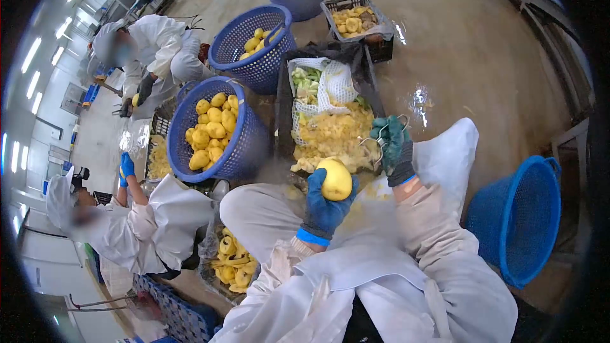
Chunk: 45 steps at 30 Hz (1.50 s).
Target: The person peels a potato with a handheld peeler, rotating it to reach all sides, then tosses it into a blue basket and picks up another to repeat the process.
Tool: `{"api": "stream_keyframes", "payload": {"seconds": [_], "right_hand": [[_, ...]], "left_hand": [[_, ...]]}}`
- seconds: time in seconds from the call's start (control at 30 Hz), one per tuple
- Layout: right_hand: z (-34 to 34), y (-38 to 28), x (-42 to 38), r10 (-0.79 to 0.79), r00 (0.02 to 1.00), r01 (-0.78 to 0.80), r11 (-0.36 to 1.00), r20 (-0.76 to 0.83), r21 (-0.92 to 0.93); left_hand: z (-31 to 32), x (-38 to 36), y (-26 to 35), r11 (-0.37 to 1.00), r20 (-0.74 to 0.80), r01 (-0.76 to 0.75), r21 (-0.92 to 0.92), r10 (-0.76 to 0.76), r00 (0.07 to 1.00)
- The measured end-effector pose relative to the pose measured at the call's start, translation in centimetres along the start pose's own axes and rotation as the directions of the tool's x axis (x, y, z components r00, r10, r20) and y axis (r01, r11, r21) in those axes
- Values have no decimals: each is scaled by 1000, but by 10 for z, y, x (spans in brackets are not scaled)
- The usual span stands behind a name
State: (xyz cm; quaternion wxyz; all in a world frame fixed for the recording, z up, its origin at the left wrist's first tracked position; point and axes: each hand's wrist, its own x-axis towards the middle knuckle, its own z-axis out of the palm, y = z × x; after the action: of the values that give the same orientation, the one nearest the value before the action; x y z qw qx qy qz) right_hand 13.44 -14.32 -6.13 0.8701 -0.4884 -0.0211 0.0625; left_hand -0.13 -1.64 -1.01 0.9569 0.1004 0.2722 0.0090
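My left hand (327,206), in a blue glove, is wrapped round a peeled yellow fruit (337,180) above my lap. To its right, my right hand (395,149), in a dark green glove, is closed on a metal tool with curved wire loops (380,134). The tool is apart from the fruit. Just beyond both hands is a black crate (284,111) lined with dark plastic. It holds yellow scraps (333,132), green pieces (306,84) and white foam netting (338,82).
Blue baskets of yellow fruit (251,146) (279,62) (304,1) stand ahead and left. A crate of fruit pieces (380,51) is beyond. At right is a blue basket (515,222); by my left knee, a crate of peels (234,263). Two co-workers (152,41) (127,235) sit at left.
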Motion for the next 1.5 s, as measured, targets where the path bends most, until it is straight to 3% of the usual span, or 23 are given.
{"api": "stream_keyframes", "payload": {"seconds": [0.07,0.1,0.2,0.3,0.37,0.53,0.57,0.6,0.7,0.77,0.87,0.9,1.0,1.07,1.1,1.13,1.17,1.3,1.37,1.4,1.43,1.47,1.5], "right_hand": [[8,-9,-8,35,999,-35,999,1,37],[14,-4,-16,-1,998,5,998,61,-64],[37,-19,-23,295,943,-305,951,157,45],[-10,26,21,11,991,-5,999,130,-42],[20,-4,-2,-4,991,-13,992,135,126],[-2,16,19,-291,907,372,892,304,-258],[-4,14,22,-114,973,100,992,201,79],[-8,16,21,110,980,-172,894,169,415],[1,49,9,-95,986,103,993,137,-52],[5,23,11,-183,981,185,982,71,-26],[19,-16,3,64,994,-98,883,90,460],[29,-19,-9,158,986,-164,975,52,153],[44,-9,-24,134,981,-146,986,141,78],[-1,23,13,-258,938,297,942,230,-157],[1,9,15,-117,979,93,985,168,146],[3,1,13,50,988,-110,893,147,436],[14,4,2,148,989,-147,948,18,283],[32,4,0,-1,990,-20,989,140,147],[8,-5,16,45,938,-239,802,343,548],[0,-3,11,-1,976,-62,958,219,281],[-3,-5,6,-47,995,52,997,90,-54],[12,-15,-17,-18,985,30,997,172,-69],[34,-28,-36,1,968,21,996,252,-85]], "left_hand": [[-3,-3,-2,999,18,44,-6,-44,999],[-4,-4,-1,996,42,86,-19,-85,995],[-2,-9,1,982,116,169,89,-178,977],[-6,-14,7,953,188,120,278,-176,966],[-8,-14,5,939,180,44,342,-112,977],[-13,-9,7,883,225,-59,465,-53,973],[-9,-9,11,874,236,-95,477,-23,972],[-7,-11,10,869,238,-122,480,4,971],[-6,-17,1,870,266,-129,475,-3,964],[-8,-19,4,879,260,-90,468,-39,965],[-3,-21,6,845,308,-175,505,14,951],[-1,-21,6,835,289,-178,521,24,957],[-3,-19,4,857,299,-141,495,-16,954],[-14,-15,6,879,251,-88,468,-36,967],[-14,-16,9,883,247,-96,460,-23,969],[-15,-17,9,888,235,-93,450,-17,972],[-16,-20,7,885,240,-95,456,-20,971],[-7,-16,3,921,229,-38,389,-57,972],[-1,-16,10,952,190,-27,305,-33,981],[4,-16,13,964,161,-29,265,-15,987],[4,-20,12,976,121,-23,217,-3,993],[3,-23,10,986,86,-16,166,2,996],[-5,-15,11,994,184,25,106,-45,982]]}}
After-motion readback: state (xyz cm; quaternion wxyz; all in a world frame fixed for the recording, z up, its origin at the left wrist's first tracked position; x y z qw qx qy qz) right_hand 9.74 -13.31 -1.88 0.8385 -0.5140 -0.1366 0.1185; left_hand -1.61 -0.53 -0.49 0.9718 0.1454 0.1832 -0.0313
